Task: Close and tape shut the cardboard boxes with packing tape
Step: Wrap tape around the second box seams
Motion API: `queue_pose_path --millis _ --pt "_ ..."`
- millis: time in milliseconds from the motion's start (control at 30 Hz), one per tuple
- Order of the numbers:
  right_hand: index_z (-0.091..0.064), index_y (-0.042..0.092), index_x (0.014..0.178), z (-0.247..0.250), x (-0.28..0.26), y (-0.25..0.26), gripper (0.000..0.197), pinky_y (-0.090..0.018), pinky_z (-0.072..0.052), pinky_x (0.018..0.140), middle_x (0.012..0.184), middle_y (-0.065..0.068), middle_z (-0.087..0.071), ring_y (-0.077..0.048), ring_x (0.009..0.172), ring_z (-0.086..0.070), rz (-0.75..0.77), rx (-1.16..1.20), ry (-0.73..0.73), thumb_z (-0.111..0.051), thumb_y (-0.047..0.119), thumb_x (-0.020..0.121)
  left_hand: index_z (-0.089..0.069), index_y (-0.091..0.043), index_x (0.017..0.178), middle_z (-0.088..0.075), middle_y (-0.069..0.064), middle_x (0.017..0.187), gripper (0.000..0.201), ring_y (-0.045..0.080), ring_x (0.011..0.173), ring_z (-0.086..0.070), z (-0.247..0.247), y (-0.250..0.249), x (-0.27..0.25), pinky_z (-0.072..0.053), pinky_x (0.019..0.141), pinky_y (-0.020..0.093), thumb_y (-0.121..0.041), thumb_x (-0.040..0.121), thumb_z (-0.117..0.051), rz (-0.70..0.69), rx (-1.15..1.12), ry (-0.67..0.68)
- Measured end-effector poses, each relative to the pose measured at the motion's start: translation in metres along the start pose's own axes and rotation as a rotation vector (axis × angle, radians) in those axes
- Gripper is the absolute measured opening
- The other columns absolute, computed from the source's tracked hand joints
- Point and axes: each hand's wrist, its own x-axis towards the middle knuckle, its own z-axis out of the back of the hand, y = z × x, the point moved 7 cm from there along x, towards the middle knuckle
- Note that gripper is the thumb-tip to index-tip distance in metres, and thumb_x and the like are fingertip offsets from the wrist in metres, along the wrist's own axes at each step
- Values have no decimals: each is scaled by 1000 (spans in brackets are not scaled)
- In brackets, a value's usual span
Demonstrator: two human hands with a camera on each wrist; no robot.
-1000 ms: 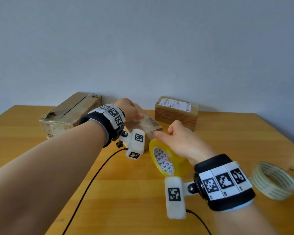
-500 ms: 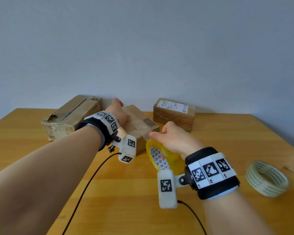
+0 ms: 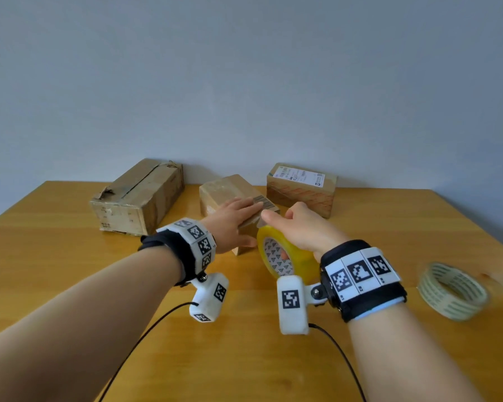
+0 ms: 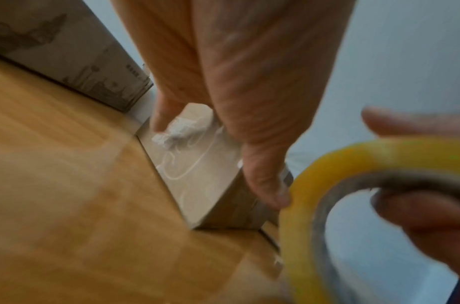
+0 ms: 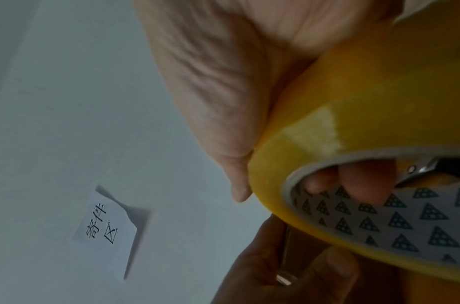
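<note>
A small cardboard box [image 3: 221, 188] stands mid-table with clear tape over its top. My left hand [image 3: 234, 220] lies flat on the box's near top, fingers straight, thumb [image 4: 265, 181] down its near corner. My right hand [image 3: 299, 227] grips a yellow roll of packing tape [image 3: 285, 256] at the box's near right corner, thumb on the rim and fingers [image 5: 363, 183] through the core. In the left wrist view the box [image 4: 197, 170] shows crumpled tape on its side, with the roll [image 4: 327, 185] at the right.
A long worn cardboard box [image 3: 138, 195] lies at the back left. A labelled box [image 3: 302, 184] stands at the back right. A pale tape roll [image 3: 453, 290] lies on the wooden table [image 3: 244, 358] to the right. Wrist-camera cables trail toward the near edge.
My left hand has slid from the box's far end toward its near end, now flat on top. The right hand with the yellow roll came down to the box's near corner.
</note>
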Motion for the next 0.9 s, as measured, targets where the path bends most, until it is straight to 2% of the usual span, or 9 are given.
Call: queue_pose_path --millis 167,267,367,467,567,633,733,800,900 --pt "-49 18 135 -5 -4 -3 81 -43 -50 100 131 -2 -59 -21 117 -58 -2 42 62 -58 79 83 -13 -35 157 -7 -8 166 69 18 152 1 2 0 0 -5 124 39 -33 100 -50 28 5 0" --pt "-55 15 134 -9 -7 0 87 -46 -50 103 131 -3 -64 -22 116 -61 28 69 90 -62 81 78 -18 -34 157 -10 -8 165 62 17 153 -1 7 0 -6 -4 124 38 -24 102 -45 46 -39 -17" --pt "-70 11 111 -13 -10 3 98 -49 -55 99 111 -6 -75 -25 102 -70 52 34 138 -59 94 58 -21 -37 156 -11 -8 165 61 17 153 -3 9 1 -15 -5 124 38 -18 102 -42 55 -62 -36" --pt "-65 5 86 -17 -16 5 102 -46 -56 83 88 -11 -70 -31 85 -70 96 -17 177 -53 96 42 -25 -36 155 -15 -8 164 62 16 152 -7 22 -3 -22 -5 122 35 -13 101 -44 48 -72 -33" --pt "-70 7 102 -18 -21 10 112 -53 -53 100 107 -13 -75 -30 102 -71 146 88 178 -57 100 42 -34 -40 151 -27 -10 160 67 16 148 -23 46 -4 -29 -19 118 29 -4 96 -45 62 -125 -95" --pt "-72 12 110 -12 -31 22 112 -52 -52 102 110 -10 -76 -28 106 -71 176 188 171 -58 102 46 -39 -47 146 -42 -12 152 65 15 139 -40 61 -5 -33 -33 110 28 -7 96 -47 66 -163 -115" --pt "-73 8 110 9 -56 53 66 -45 -57 97 102 -11 -79 -30 102 -74 276 331 174 -65 68 83 -43 -45 144 -60 -8 122 57 12 104 -60 89 -12 -41 -51 86 26 -10 99 -48 86 -251 -94" --pt "-72 7 109 29 -75 74 52 -45 -59 91 99 -13 -79 -30 99 -75 349 444 171 -69 52 84 -49 -38 140 -62 -6 113 50 18 98 -65 110 -18 -48 -60 78 36 -9 99 -48 85 -312 -71" --pt "-73 3 107 58 -95 101 45 -47 -60 84 96 -15 -78 -30 92 -74 449 601 136 -70 43 86 -62 -33 112 -66 -3 110 35 22 101 -64 136 -23 -60 -61 75 45 -5 102 -44 81 -429 -35"
